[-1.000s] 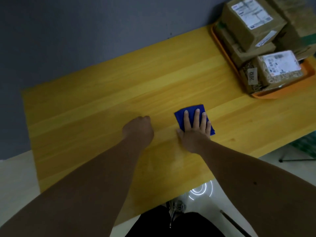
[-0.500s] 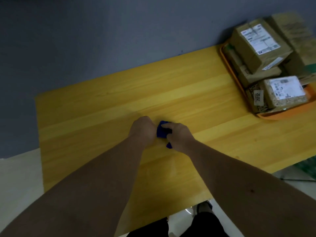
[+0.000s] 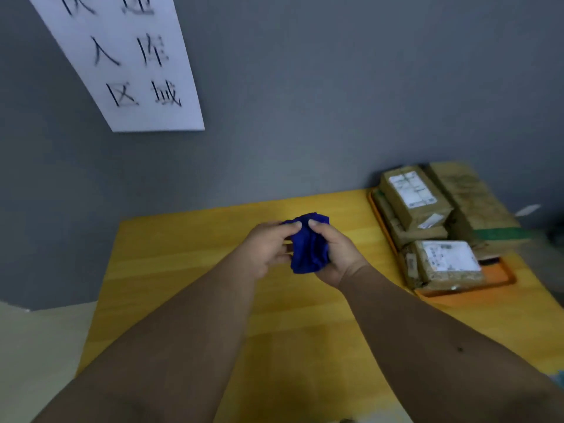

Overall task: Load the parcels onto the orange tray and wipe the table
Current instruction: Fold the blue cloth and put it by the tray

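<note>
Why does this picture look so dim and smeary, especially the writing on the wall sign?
Head view: dim, flat light, so colours look muddy; motion blur smears the wall sign and parcel labels; the wide lens bends the table edges; the blue cloth stays fairly sharp.

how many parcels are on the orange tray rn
4 visible on the orange tray: labelled top parcel at the back, a flat one under it, a large one on the right, a labelled front one. Others may be hidden.

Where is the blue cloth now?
In the head view, the blue cloth is bunched between the left hand and right hand, above the table.
</note>
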